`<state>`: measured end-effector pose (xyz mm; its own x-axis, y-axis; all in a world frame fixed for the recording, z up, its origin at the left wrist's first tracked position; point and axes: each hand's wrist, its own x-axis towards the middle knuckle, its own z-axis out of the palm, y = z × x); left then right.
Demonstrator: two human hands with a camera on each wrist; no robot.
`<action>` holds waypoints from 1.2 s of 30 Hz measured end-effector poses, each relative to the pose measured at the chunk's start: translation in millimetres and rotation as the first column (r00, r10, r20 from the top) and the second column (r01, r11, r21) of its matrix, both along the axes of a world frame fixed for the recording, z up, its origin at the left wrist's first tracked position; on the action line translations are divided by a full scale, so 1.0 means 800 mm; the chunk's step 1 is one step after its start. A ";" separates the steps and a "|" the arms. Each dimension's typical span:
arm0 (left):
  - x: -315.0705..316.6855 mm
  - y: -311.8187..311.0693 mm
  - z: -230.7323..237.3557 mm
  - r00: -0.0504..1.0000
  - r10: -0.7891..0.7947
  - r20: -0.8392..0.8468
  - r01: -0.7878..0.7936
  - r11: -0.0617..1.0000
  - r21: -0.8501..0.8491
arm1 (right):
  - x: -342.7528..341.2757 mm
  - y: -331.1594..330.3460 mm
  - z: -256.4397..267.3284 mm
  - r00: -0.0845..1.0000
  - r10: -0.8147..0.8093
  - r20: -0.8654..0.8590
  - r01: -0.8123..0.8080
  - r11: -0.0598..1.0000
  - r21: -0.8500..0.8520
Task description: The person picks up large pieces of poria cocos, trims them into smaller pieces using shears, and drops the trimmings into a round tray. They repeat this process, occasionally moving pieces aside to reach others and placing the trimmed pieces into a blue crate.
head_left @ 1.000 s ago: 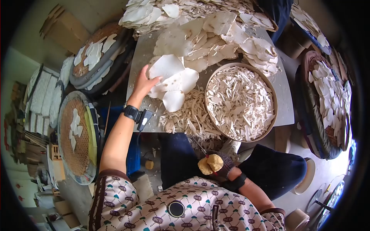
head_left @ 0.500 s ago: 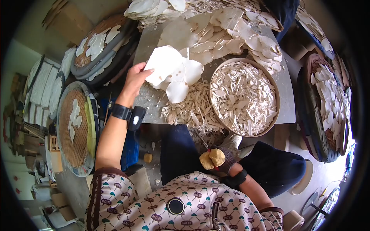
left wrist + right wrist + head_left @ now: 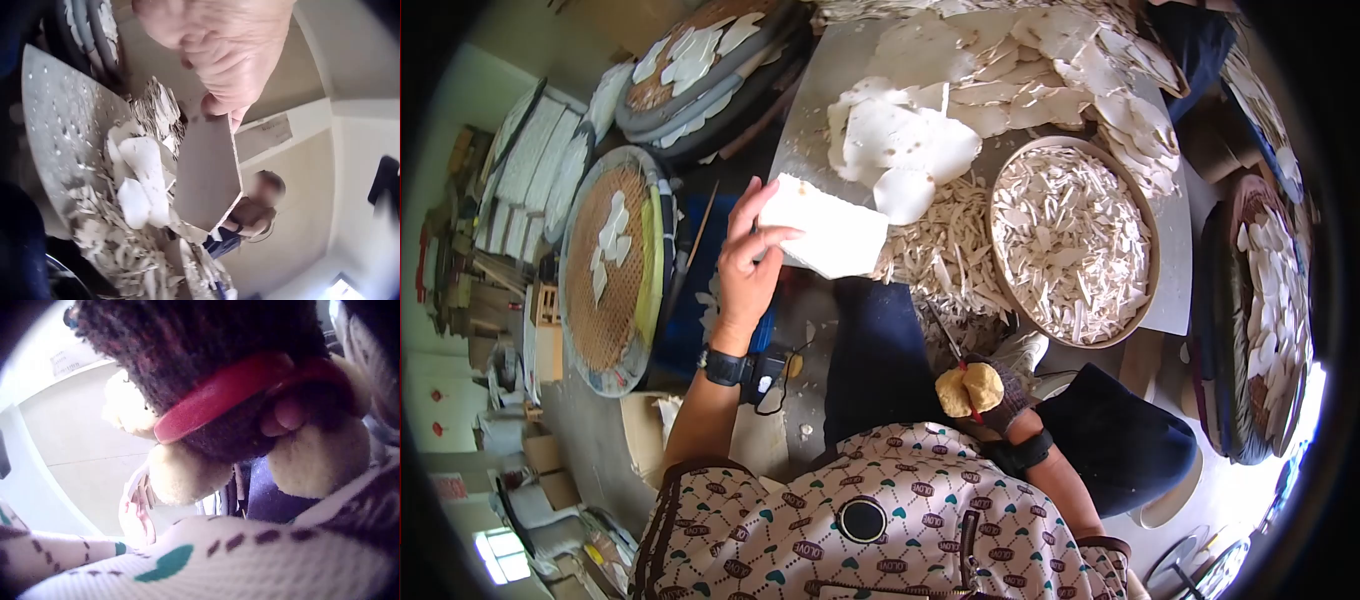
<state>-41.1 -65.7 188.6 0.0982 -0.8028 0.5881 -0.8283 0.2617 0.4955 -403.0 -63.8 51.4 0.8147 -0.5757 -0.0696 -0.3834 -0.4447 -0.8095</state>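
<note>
My left hand (image 3: 750, 270) pinches a flat white slice (image 3: 825, 230) by its left edge, over the table's near left edge. In the left wrist view the same slice (image 3: 209, 169) hangs below the hand (image 3: 225, 50), showing straight-cut, angular sides. A dark knitted glove covers my right hand (image 3: 1006, 408), low in front of my lap. It grips scissors with red handles (image 3: 225, 397) wrapped in lumps of yellow foam (image 3: 970, 390); their thin blades (image 3: 946, 330) point away from me. Beyond the left hand, a few loose white slices (image 3: 910, 140) lie overlapped on the table.
A grey table (image 3: 810, 120) carries a heap of narrow offcuts (image 3: 945, 250), a round rimmed tray (image 3: 1155, 250) full of strips, and stacked slices (image 3: 1040, 60) behind. Round woven racks (image 3: 605, 330) stand left, another (image 3: 1270, 310) right. Another person (image 3: 253, 215) shows in the left wrist view.
The left hand has lifted one white slice off the loose ones and brought it toward me, to the table's near edge. The right hand keeps its grip on the scissors, barely moving.
</note>
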 end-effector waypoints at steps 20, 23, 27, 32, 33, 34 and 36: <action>0.033 0.054 -0.071 0.417 0.285 -0.863 -0.182 0.956 0.228 | -0.002 0.007 -0.024 1.000 0.014 -0.011 -0.015 0.998 -0.066; -0.001 -0.074 -0.083 0.726 0.176 -0.664 0.032 0.957 0.288 | -0.007 0.010 -0.024 0.993 -0.119 -0.019 0.120 0.990 0.070; -0.053 -0.191 -0.105 0.956 0.291 -0.036 -0.258 0.893 0.367 | -0.007 0.008 -0.014 0.988 -0.146 -0.043 0.150 0.985 0.090; -0.070 -0.214 -0.098 0.904 0.308 0.297 -0.422 0.761 0.493 | -0.005 0.003 0.003 0.985 -0.160 -0.056 0.166 0.978 0.122; -0.069 -0.209 -0.089 0.926 0.320 0.198 -0.376 0.796 0.473 | -0.005 0.003 0.003 0.985 -0.170 -0.026 0.172 0.976 0.135; -0.064 -0.202 -0.081 0.940 0.328 0.098 -0.336 0.828 0.449 | -0.005 0.002 0.001 0.989 -0.143 -0.045 0.147 0.983 0.106; -0.038 -0.187 -0.057 0.934 0.355 -0.044 -0.297 0.838 0.457 | -0.007 0.000 -0.004 0.993 -0.079 -0.084 0.084 0.995 0.053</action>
